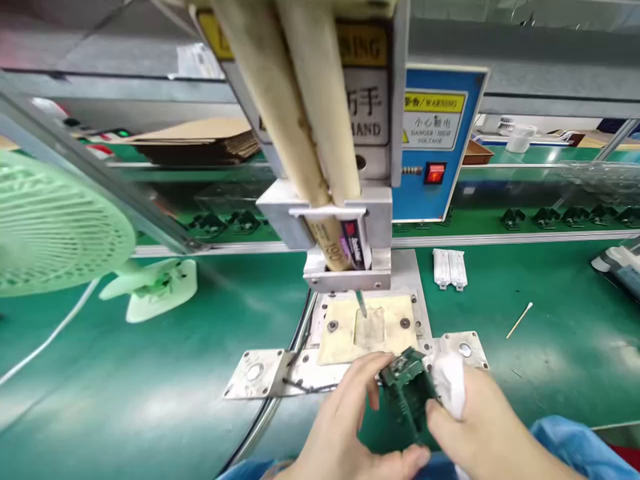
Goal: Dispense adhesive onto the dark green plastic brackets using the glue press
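A dark green plastic housing (407,383) with an open, box-like inside is tilted between my hands above the front of the bench. My left hand (345,427) grips its left side, fingertips at the upper edge and thumb low down. A crumpled white wipe (450,381) is held in my right hand (483,420), whose thumb presses near the housing's right side. Just beyond my hands is the pale fixture plate (345,327) of a press, with a shallow rectangular recess. Over it hangs a thin nozzle (361,304) under a holder (347,282) carrying a labelled tube.
Metal button plates (247,380) flank the fixture. A green fan (60,227) stands left. To the right lie white plastic parts (449,268) and a cotton swab (519,320). Behind is a blue control box (433,187) with a lit red switch; several dark green parts (546,217) line the back.
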